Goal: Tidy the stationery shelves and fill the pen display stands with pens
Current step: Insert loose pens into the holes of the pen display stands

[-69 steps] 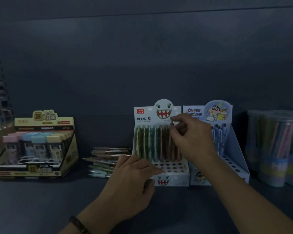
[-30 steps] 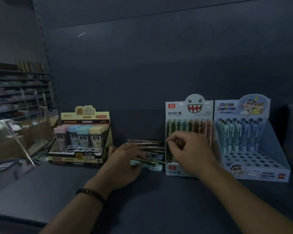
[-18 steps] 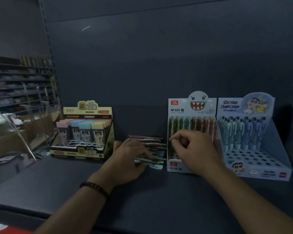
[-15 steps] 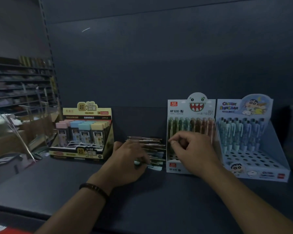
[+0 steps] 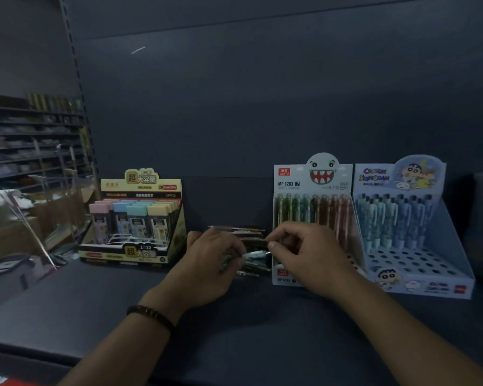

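A white monster-face pen stand (image 5: 313, 176) holds a back row of green, brown and pink pens (image 5: 310, 211); its front holes are partly hidden by my right hand. Left of it lies a pile of loose pens (image 5: 246, 234) on the dark shelf (image 5: 109, 302). My left hand (image 5: 209, 263) rests over the pile, and its fingers grip a pale pen (image 5: 255, 254) raised off the pile. My right hand (image 5: 310, 254) is in front of the stand, thumb and forefinger pinching that pen's right end.
A blue cartoon pen stand (image 5: 402, 174), with blue pens in its back rows and open holes in front, adjoins the monster stand. A yellow display box of pastel lead cases (image 5: 140, 215) stands at the left. Dim shelving runs along the far left.
My right hand has come down and left from the stand's pens to the pile's edge. My left hand has lifted a pale pen from the pile, and the two hands now meet on it.
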`<action>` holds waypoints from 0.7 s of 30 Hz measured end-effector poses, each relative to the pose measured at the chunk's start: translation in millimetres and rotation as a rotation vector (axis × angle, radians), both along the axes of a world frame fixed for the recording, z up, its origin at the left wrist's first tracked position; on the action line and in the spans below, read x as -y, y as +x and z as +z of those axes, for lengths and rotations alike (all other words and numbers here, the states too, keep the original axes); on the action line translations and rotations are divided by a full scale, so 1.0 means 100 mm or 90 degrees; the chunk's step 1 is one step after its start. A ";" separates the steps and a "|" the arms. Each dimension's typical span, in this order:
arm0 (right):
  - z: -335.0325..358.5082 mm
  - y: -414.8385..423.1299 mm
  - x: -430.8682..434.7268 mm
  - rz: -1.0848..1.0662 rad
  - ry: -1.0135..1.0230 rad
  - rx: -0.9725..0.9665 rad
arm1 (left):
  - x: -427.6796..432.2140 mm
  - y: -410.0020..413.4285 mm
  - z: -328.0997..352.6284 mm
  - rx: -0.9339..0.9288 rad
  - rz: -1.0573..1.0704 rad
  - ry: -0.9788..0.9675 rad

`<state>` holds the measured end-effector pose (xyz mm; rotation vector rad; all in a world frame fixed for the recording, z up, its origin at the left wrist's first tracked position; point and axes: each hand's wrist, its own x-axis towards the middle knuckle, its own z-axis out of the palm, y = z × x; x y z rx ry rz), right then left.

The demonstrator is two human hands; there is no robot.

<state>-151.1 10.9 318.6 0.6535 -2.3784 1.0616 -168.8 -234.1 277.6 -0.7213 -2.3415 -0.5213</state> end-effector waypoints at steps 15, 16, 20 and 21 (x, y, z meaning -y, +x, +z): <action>0.12 0.02 0.01 0.065 -0.329 0.103 | -0.11 0.06 0.09 -0.085 0.007 0.001; 0.13 0.03 0.01 0.062 -0.344 0.097 | -0.12 0.06 0.09 -0.081 0.005 0.005; 0.23 0.07 -0.08 0.066 -0.399 0.078 | -0.27 0.12 0.20 -0.086 0.001 0.009; 0.27 0.09 -0.12 0.066 -0.407 0.072 | -0.35 0.14 0.25 -0.091 0.003 -0.005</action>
